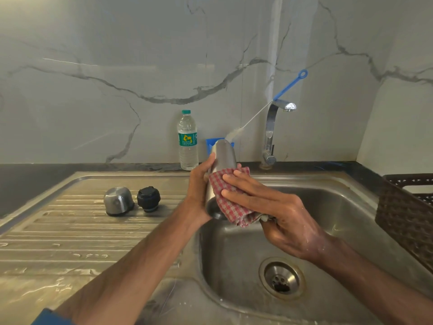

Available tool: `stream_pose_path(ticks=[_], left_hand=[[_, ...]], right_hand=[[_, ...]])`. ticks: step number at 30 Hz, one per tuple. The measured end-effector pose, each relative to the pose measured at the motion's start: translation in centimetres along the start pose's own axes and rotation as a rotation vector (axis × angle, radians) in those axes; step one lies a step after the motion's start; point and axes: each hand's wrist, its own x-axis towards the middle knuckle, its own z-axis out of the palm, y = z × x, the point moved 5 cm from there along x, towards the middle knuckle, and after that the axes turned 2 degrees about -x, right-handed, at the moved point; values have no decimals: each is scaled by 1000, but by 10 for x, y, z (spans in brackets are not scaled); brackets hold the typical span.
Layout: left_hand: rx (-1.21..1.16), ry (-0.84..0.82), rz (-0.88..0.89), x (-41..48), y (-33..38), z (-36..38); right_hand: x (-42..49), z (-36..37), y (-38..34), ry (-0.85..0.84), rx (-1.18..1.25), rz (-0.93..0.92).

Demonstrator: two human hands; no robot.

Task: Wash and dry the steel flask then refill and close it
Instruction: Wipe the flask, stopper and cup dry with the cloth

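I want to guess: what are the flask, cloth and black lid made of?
The flask looks like brushed steel: grey, soft glints. The cloth is woven fabric: red-and-white checks, limp folds. The black lid is likely plastic: matte, ridged.

Brown woven basket (403, 214) sitting at right edge. Blue holder (209, 144) standing far centre against marble wall (117, 66). Black countertop (28, 184) running along far side, under wall.

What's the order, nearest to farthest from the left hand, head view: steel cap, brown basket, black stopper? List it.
1. black stopper, just left of the left hand.
2. steel cap, further left on the drainboard.
3. brown basket, far right.
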Motion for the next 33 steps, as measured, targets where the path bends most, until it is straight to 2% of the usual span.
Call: stream_pose_path(ticks=[6,12,19,24,26,30,33], left_hand=[[51,-49,0,-2,-3,12],[74,-55,-13,-6,1,6],[170,-100,65,5,-18,18],[154,-132,62,1,-14,16],[133,-146,75,4,-14,15],[160,-139,77,7,-30,18],[179,-148,69,4,-34,23]], right_hand=[[-7,-3,21,106,16,195],[-3,3,0,-9,-41,-1],[-11,-20,42,202,-74,286],[-7,-12,22,123,-124,107],[-6,-17,31,137,-120,141],[-12,-34,53,280,-165,333],[-14,-30,47,255,-246,275]])
